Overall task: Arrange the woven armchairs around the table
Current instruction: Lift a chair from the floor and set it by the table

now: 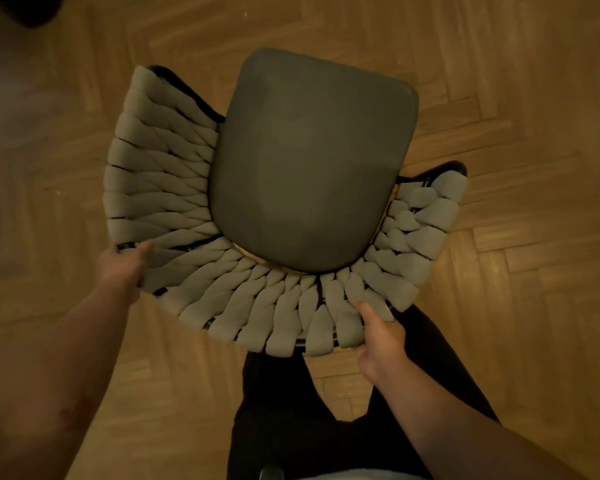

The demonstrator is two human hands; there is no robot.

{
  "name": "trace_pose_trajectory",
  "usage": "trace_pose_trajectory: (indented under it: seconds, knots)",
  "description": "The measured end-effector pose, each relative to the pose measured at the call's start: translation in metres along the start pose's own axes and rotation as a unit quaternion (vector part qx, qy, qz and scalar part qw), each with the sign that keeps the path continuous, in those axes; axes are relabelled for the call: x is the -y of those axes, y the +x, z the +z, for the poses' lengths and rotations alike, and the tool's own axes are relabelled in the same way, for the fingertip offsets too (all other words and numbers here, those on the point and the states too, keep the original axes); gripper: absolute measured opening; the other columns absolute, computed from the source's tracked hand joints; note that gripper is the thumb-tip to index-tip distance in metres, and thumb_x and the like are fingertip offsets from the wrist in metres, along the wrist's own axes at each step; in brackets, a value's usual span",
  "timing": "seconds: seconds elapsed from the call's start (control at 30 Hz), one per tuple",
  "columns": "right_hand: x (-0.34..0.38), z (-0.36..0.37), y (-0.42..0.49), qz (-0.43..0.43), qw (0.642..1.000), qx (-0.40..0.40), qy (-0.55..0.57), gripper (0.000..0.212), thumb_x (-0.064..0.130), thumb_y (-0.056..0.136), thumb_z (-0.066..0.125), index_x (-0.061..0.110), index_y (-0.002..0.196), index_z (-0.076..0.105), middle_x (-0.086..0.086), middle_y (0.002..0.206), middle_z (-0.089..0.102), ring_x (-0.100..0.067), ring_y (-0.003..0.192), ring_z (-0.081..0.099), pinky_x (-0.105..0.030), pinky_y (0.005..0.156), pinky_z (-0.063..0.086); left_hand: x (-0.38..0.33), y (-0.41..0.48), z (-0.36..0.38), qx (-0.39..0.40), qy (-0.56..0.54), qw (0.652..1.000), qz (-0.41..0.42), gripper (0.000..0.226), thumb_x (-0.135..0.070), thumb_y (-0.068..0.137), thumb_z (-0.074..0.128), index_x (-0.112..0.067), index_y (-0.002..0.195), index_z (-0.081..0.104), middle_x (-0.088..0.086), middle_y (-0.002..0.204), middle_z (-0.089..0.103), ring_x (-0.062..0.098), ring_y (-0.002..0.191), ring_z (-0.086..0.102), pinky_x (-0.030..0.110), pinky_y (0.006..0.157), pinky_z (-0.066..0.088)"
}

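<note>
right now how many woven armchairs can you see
1. The woven armchair is directly below the camera on the parquet floor, its backrest rim gripped by the left hand and right hand. Others may be outside the view.

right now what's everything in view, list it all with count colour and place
woven armchair: one, grey-beige woven back and arms on a black frame, centre of view, seen from above
seat cushion: one, dark grey, on the armchair's seat
floor: wooden herringbone parquet, brown, all around the chair
dark object: one, black, top left corner, too blurred and cut off to identify
left hand: gripping the woven backrest at its left rear edge
right hand: gripping the woven backrest at its rear right
legs: in black trousers, bottom centre, behind the chair
</note>
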State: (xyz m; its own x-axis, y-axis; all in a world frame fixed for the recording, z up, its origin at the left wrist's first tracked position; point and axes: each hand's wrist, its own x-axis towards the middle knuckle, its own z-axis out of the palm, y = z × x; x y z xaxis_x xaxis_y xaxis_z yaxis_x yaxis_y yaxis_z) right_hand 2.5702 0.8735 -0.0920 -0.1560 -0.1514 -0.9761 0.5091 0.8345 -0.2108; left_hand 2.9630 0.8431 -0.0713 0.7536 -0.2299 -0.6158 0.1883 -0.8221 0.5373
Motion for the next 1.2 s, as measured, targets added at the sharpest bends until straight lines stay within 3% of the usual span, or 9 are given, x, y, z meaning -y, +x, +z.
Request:
trace_pose_trajectory:
  seconds: [0.07,0.17,0.3,0.5,0.7,0.8,0.97,1.1,1.2]
  knots:
    - [-0.011,0.006,-0.002,-0.034,0.998,-0.04,0.025,0.037,0.015,0.086,0.078,0.019,0.121,0.067,-0.006,0.116,0.072,-0.023,0.104,0.069,-0.046,0.093,0.057,-0.006,0.013,-0.006,0.042,-0.017,0.999,0.008,0.05,-0.022,0.085,0.079,-0.017,0.132,0.061,0.006,0.122,0.069,0.03,0.111,0.068,0.049,0.091,0.056]
    - [-0.041,0.023,-0.011,-0.077,0.992,-0.074,0.06,0.042,0.017,0.084,0.081,0.024,0.123,0.065,-0.002,0.116,0.072,-0.023,0.105,0.069,-0.05,0.096,0.056,-0.011,0.041,-0.014,0.1,-0.023,0.994,0.021,0.056,-0.019,0.078,0.083,-0.023,0.129,0.063,0.008,0.121,0.072,0.031,0.108,0.071,0.057,0.087,0.058]
    - [-0.068,0.046,-0.02,-0.129,0.979,-0.116,0.104,0.033,0.006,0.088,0.073,0.034,0.105,0.066,-0.001,0.113,0.071,-0.023,0.104,0.069,-0.049,0.097,0.055,-0.015,0.057,-0.019,0.139,-0.022,0.99,0.033,0.057,0.0,0.085,0.073,-0.026,0.132,0.056,0.009,0.124,0.068,0.032,0.107,0.07,0.059,0.083,0.059]
    - [-0.084,0.058,-0.021,-0.155,0.966,-0.137,0.155,0.037,0.0,0.091,0.065,0.013,0.125,0.066,-0.006,0.113,0.071,-0.026,0.104,0.069,-0.046,0.092,0.057,-0.032,0.068,-0.01,0.176,-0.007,0.981,0.084,0.056,0.008,0.087,0.067,-0.023,0.132,0.054,0.006,0.117,0.067,0.027,0.103,0.068,0.047,0.083,0.059]
    - [-0.095,0.051,-0.029,-0.137,0.961,-0.145,0.194,0.024,-0.003,0.091,0.062,0.021,0.09,0.066,-0.003,0.097,0.07,-0.02,0.089,0.068,-0.035,0.073,0.057,-0.032,0.061,-0.006,0.193,0.025,0.976,0.101,0.056,0.005,0.09,0.067,-0.024,0.135,0.052,0.002,0.114,0.065,0.029,0.106,0.066,0.051,0.091,0.056]
    - [-0.103,0.042,-0.028,-0.132,0.958,-0.143,0.211,0.021,-0.002,0.089,0.064,0.018,0.089,0.068,-0.006,0.097,0.072,-0.024,0.092,0.07,-0.04,0.08,0.059,-0.034,0.056,0.001,0.2,0.033,0.973,0.107,0.055,0.004,0.09,0.067,-0.024,0.134,0.052,0.001,0.112,0.065,0.028,0.105,0.066,0.05,0.089,0.057]
    - [-0.102,0.028,-0.028,-0.128,0.945,-0.154,0.259,0.022,-0.003,0.089,0.064,0.016,0.099,0.067,-0.006,0.099,0.071,-0.022,0.091,0.069,-0.039,0.079,0.058,-0.049,0.048,0.034,0.233,0.066,0.96,0.141,0.058,0.004,0.089,0.067,-0.022,0.138,0.05,0.001,0.11,0.065,0.021,0.096,0.067,0.039,0.075,0.06]
    - [-0.096,0.014,-0.026,-0.129,0.929,-0.166,0.304,0.03,0.0,0.09,0.066,0.012,0.117,0.064,-0.005,0.101,0.07,-0.022,0.092,0.068,-0.036,0.072,0.058,-0.068,0.035,0.076,0.264,0.09,0.947,0.159,0.059,-0.001,0.088,0.07,-0.028,0.136,0.051,0.003,0.116,0.065,0.028,0.105,0.067,0.05,0.087,0.059]
    - [-0.087,0.002,-0.025,-0.122,0.917,-0.165,0.342,0.023,0.004,0.092,0.067,0.016,0.111,0.062,-0.003,0.096,0.067,-0.019,0.085,0.066,-0.033,0.065,0.055,-0.083,0.019,0.11,0.29,0.1,0.938,0.162,0.05,-0.006,0.091,0.068,-0.032,0.131,0.052,0.002,0.114,0.065,0.029,0.104,0.067,0.053,0.089,0.058]
